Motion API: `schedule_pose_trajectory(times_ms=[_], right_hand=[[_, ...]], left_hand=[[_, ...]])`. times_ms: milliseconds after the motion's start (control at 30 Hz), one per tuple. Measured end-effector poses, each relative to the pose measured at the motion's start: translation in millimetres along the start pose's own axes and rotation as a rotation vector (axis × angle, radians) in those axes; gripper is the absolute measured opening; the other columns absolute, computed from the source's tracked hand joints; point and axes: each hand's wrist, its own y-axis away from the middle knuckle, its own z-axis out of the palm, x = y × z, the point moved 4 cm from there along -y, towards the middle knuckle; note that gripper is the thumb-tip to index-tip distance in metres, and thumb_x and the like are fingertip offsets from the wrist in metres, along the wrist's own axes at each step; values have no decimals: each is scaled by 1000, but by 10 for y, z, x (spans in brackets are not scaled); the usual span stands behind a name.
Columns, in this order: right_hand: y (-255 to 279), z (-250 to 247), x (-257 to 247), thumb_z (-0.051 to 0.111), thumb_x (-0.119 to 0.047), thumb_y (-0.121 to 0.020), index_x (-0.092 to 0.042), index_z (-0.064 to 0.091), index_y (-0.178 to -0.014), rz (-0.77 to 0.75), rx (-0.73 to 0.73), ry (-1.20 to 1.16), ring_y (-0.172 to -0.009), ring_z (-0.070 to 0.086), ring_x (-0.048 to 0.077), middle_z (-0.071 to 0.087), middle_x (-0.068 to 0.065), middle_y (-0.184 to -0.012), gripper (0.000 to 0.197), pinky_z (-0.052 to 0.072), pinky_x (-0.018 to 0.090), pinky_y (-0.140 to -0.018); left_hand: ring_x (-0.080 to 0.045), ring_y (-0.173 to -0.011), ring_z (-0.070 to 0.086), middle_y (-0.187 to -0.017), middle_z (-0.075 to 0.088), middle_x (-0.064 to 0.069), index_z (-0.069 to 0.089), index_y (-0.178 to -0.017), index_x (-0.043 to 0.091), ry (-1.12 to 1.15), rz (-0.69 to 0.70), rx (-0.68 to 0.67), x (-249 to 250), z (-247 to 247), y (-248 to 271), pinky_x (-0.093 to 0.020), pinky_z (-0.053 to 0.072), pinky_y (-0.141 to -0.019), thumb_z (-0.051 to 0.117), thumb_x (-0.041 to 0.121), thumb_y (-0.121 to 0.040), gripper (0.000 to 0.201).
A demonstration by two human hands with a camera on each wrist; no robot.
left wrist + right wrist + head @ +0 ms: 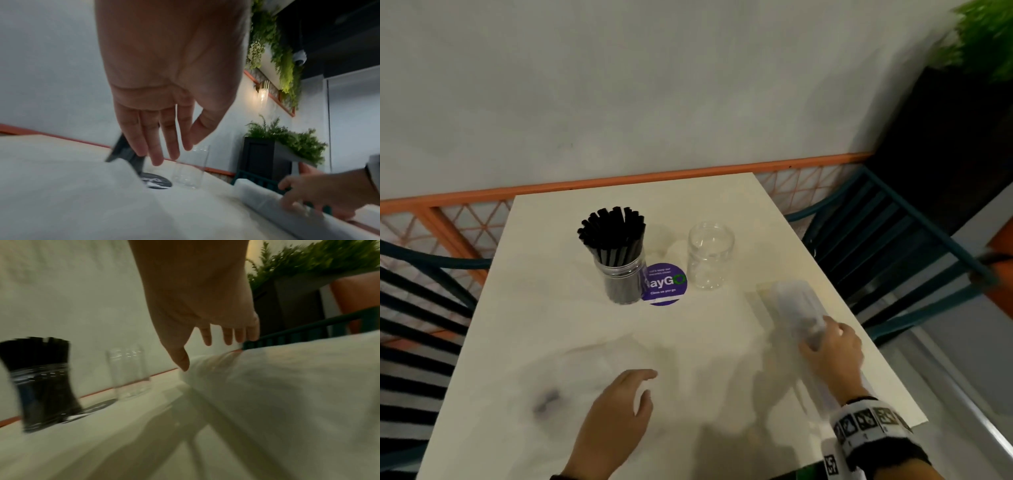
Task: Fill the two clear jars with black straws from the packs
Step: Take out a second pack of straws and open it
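Halfway, I judge: the filled jar (619, 270) of black straws (611, 228) stands left of the purple sticker (666, 284), which reads "ayGO" and "Clean as you go"; the empty jar (709, 260) stands right of it. My right hand (832, 349) fingers curl round a straw pack (794, 308) on the surface (551, 325) beyond that jar; left hand (619, 407) fingers relaxed, holding nothing.

The two jars (710, 260) are clear, shiny plastic. The straws (613, 236) are black and matt. The table (571, 329) is pale, smooth and dull. The pack (796, 311) is thin, cloudy plastic wrap.
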Motion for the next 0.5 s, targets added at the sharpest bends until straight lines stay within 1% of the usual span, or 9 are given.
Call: schedule_pose_trajectory(times_ms=[67,100,133,167,233,300,367,433,500], right_hand=[[-65,-3,261,67,-51,-72,-15,31,-137,126,-145,0,-119,44,40,46,19,-131,82,40,50,-98],[-79,3,327,67,-57,-69,-16,27,-138,151,-213,-29,-117,46,39,47,18,-130,90,42,49,-98],[-114,18,373,67,-60,-67,-14,25,-139,143,-264,-58,-116,48,38,48,18,-128,95,43,48,-97],[-145,28,386,69,-61,-65,-12,25,-139,122,-296,-84,-115,49,37,49,17,-127,98,44,47,-96],[-224,42,369,74,-56,-63,-9,31,-134,71,-332,-126,-112,52,35,51,16,-125,96,46,43,-92],[-257,61,314,77,-55,-58,-8,41,-125,-19,-380,-104,-107,55,31,54,12,-120,90,49,40,-87],[-258,78,228,77,-56,-57,-9,47,-116,-153,-417,-39,-102,55,27,55,9,-114,81,50,36,-84],[-220,79,114,76,-55,-58,-11,46,-115,-314,-430,-8,-101,55,26,52,7,-112,78,48,33,-82],[-150,61,-24,73,-56,-60,-14,45,-115,-504,-411,12,-96,56,25,49,5,-109,74,49,31,-77]], left_hand=[[6,-96,54,-104,63,18,60,-103,34,88,32,-33,269,208,-95,-1,37,-77,45,29,-81,27],[6,-94,55,-102,63,19,58,-99,38,124,50,-49,391,318,-141,-2,39,-75,47,27,-83,23],[7,-94,55,-102,63,19,56,-97,40,161,51,-67,502,423,-189,-3,40,-74,49,23,-86,22],[8,-95,55,-101,63,19,55,-95,41,201,42,-92,597,525,-243,-4,42,-74,51,18,-88,24],[9,-94,55,-100,65,15,55,-91,41,254,0,-142,752,712,-349,-9,46,-75,51,15,-88,27],[4,-89,58,-98,67,9,57,-89,39,296,-55,-159,862,870,-440,-10,47,-73,52,13,-88,26],[-1,-87,58,-99,67,5,58,-93,35,328,-99,-155,940,965,-502,-7,44,-70,53,13,-88,24],[-5,-86,60,-103,63,7,55,-97,36,342,-104,-108,959,1012,-555,-5,43,-71,54,13,-87,25],[-5,-93,57,-106,55,15,52,-102,37,300,-74,-10,978,978,-598,-7,42,-76,56,13,-86,29]])
